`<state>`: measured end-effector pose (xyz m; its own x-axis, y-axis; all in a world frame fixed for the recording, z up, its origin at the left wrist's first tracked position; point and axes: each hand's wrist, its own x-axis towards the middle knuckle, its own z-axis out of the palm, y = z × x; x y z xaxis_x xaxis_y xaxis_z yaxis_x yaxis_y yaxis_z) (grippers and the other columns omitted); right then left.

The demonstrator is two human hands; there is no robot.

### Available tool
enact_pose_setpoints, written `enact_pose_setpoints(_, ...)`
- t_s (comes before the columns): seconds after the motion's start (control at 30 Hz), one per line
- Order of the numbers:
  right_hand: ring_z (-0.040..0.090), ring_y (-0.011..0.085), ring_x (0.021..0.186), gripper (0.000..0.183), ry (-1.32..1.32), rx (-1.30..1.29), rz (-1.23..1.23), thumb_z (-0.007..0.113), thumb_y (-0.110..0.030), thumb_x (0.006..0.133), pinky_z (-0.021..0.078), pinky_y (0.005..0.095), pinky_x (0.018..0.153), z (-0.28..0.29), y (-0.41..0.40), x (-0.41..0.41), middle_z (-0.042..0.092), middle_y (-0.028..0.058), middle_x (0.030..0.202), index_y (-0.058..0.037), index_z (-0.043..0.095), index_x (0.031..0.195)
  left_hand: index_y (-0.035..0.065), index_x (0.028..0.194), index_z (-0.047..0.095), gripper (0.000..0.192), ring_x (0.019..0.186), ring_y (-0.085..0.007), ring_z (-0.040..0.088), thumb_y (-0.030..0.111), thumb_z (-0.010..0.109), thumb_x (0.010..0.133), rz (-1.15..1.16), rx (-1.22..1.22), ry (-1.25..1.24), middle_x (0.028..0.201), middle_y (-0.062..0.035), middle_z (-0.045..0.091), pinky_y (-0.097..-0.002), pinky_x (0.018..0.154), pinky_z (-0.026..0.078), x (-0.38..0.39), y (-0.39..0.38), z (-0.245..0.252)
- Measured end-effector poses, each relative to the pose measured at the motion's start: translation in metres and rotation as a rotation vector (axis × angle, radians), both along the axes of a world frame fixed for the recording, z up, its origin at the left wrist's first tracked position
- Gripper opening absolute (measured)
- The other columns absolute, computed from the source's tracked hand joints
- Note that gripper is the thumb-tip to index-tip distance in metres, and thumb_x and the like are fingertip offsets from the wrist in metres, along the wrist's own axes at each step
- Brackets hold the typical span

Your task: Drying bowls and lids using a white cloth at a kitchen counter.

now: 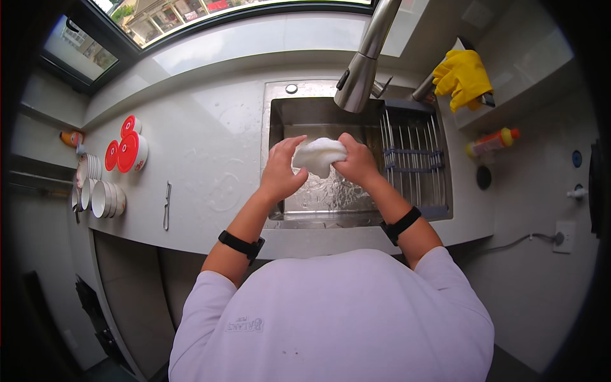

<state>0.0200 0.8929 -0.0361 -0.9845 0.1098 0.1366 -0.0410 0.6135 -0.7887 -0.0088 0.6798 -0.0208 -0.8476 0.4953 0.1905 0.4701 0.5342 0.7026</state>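
Note:
A wet white cloth [319, 155] hangs bunched over the stainless steel sink [329, 222]. My right hand [357, 160] grips its right side between thumb and fingers. At the cloth's left edge, my left hand [282, 168] has its thumb and fingers spread; whether it touches the cloth is hard to tell. Water ripples on the sink floor below. Above and beyond the hands reaches the metal pull-out faucet [358, 81]. A roll-up drying rack [413, 168] spans the sink's right side.
On the counter [205, 143] to the left lie a peeler-like metal tool [166, 205], red-lidded containers [128, 152], stacked bowls [106, 198] and an orange bottle [71, 138]. Yellow rubber gloves [462, 79] hang at the back right, near a red-capped bottle [492, 142].

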Motion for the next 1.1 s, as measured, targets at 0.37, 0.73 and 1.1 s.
enact_pose_setpoints(0.37, 0.06, 0.0218, 0.098, 0.06, -0.157, -0.499, 0.255, 0.077, -0.012, 0.058, 0.0491, 0.0346, 0.08, 0.009, -0.001, -0.002, 0.06, 0.008, 0.106, -0.0103, 0.052, 0.112, 0.0057, 0.115, 0.049, 0.045, 0.098, -0.0179, 0.056, 0.0, 0.055, 0.071, -0.01, 0.684, -0.506, 0.105, -0.0066, 0.056, -0.0288, 0.085, 0.045, 0.003, 0.037, -0.016)
enact_pose_setpoints(0.73, 0.054, 0.0199, 0.109, 0.062, -0.599, -1.187, 0.381, 0.073, -0.003, 0.072, 0.0518, 0.0389, 0.086, -0.011, -0.012, 0.015, 0.055, 0.0061, 0.113, -0.0083, 0.047, 0.128, 0.01, 0.115, 0.04, 0.045, 0.1, -0.0195, 0.053, 0.0, 0.048, 0.072, -0.133, 1.14, -1.062, 0.111, -0.0065, 0.047, -0.0316, 0.087, 0.045, 0.002, 0.051, -0.005)
enact_pose_setpoints(1.1, 0.055, 0.013, 0.069, 0.038, -0.944, -0.852, 0.62, 0.071, -0.002, 0.071, 0.0498, 0.0285, 0.057, 0.003, 0.022, 0.003, 0.054, 0.0022, 0.086, -0.0097, 0.057, 0.105, 0.0223, 0.134, 0.047, 0.071, 0.127, -0.0358, 0.037, 0.015, 0.072, 0.068, -0.609, -0.157, 0.421, 0.14, -0.0096, 0.037, -0.0448, 0.102, 0.041, -0.008, 0.015, 0.042)
